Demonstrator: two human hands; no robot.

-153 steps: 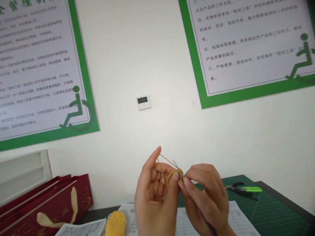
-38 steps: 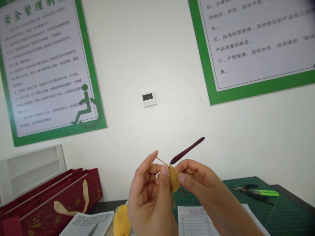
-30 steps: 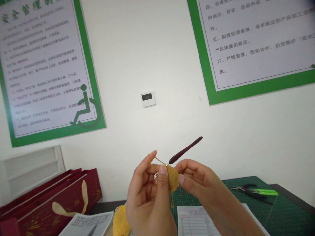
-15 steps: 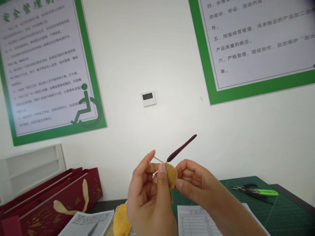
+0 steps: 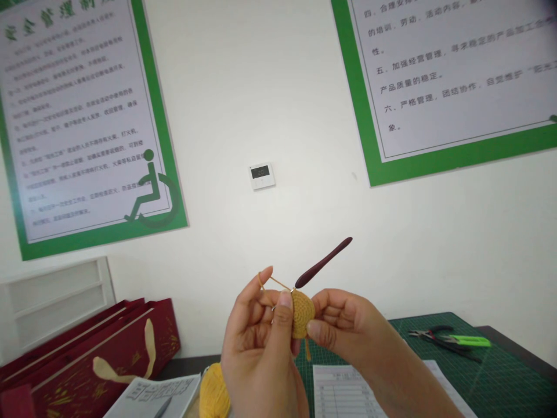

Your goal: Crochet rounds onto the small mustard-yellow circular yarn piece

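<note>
A small round piece of yellow crochet (image 5: 303, 315) is held up in front of me between both hands. My left hand (image 5: 265, 342) pinches its left edge under the thumb, and a yellow strand runs over the raised index finger to the work. My right hand (image 5: 343, 325) grips the right edge between thumb and fingers. A crochet hook (image 5: 324, 262) with a dark maroon handle sticks up to the right from the top of the piece; neither hand is on its handle. A short yarn tail hangs below the piece.
On the table lie a yellow yarn ball (image 5: 214, 392), a booklet (image 5: 152, 395) with a pen, a printed sheet (image 5: 343, 392) and pliers (image 5: 435, 335) on a green cutting mat (image 5: 500, 377). Maroon gift bags (image 5: 108, 360) stand left. Behind is a wall with posters and a thermostat (image 5: 261, 176).
The crochet piece has turned so more of its flat, round face shows, and its yarn tail has come into view. My right hand has shifted slightly down; the hook has moved slightly right.
</note>
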